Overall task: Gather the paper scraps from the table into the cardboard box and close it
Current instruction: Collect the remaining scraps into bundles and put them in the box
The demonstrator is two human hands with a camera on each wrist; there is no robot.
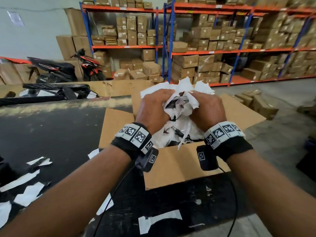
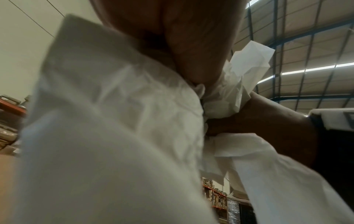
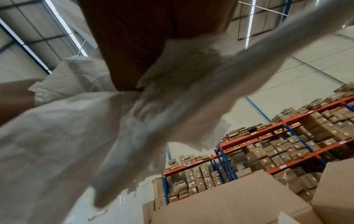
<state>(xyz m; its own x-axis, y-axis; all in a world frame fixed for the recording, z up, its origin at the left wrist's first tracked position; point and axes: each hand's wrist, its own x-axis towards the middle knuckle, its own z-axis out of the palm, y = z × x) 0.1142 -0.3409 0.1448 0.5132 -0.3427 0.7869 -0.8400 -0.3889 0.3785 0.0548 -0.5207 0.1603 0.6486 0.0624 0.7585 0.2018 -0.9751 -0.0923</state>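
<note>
The cardboard box stands open at the far right part of the black table, its near flap folded toward the person and lying flat on the tabletop, its left flap spread out over the table and its right flap reaching past the table's right edge, over the concrete floor. Inside the box lies a heap of white and black paper. Above the opening, the left hand and the right hand are side by side, backs up, fingers curled into one crumpled bundle of paper scraps clutched between them; both wrist views show white paper bunched against the palms. Both forearms reach forward from the near edge of the table, wrists level with each other just above the box's near wall.

More loose scraps lie at the near left part of the table, and a single torn piece sits close to the near edge in front of the box. The middle of the tabletop, left of the box, is bare black surface. Beyond the far edge stand a parked scooter and orange shelving stacked with cartons.
</note>
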